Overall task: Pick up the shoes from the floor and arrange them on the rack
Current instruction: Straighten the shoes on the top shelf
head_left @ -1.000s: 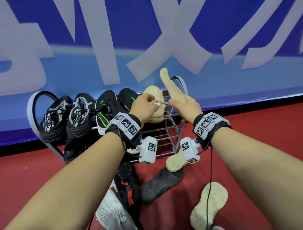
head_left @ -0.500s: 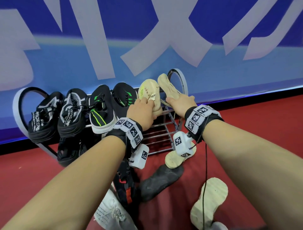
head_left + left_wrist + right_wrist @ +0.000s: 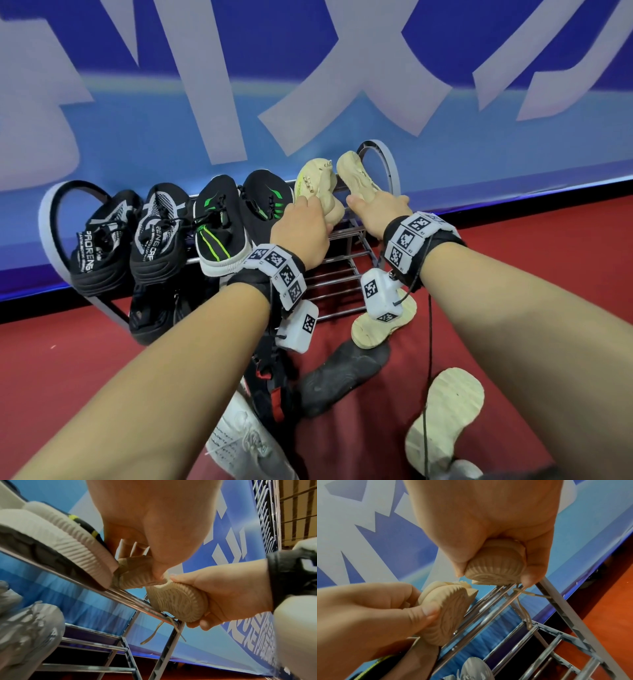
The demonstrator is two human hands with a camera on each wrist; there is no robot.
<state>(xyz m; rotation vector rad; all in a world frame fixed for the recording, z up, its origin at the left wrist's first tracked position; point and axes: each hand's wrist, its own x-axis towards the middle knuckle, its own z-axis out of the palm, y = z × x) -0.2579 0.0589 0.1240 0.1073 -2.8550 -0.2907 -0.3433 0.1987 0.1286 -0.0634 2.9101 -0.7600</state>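
Two beige shoes sit at the right end of the rack's top shelf [image 3: 346,233]. My left hand [image 3: 301,226] grips the heel of the left beige shoe [image 3: 317,181]; my right hand [image 3: 376,210] grips the heel of the right beige shoe [image 3: 354,171]. In the left wrist view the right hand [image 3: 223,595] wraps the ribbed heel [image 3: 178,604] above the front rail. The right wrist view shows thumb and fingers round that heel [image 3: 496,572] and the left hand [image 3: 368,612] pinching the other heel [image 3: 447,609]. A lace [image 3: 523,612] dangles through the bars.
Black shoes [image 3: 157,233] and black-green shoes [image 3: 219,222] fill the top shelf to the left; another dark shoe [image 3: 154,315] sits below. On the red floor lie beige shoes [image 3: 445,414], a black shoe [image 3: 339,373], a white shoe [image 3: 246,445]. A blue banner [image 3: 308,85] stands behind.
Both hands lowered the beige shoes toward the top shelf; the right one, earlier held upright and high, now lies beside the left one at the rack's right end.
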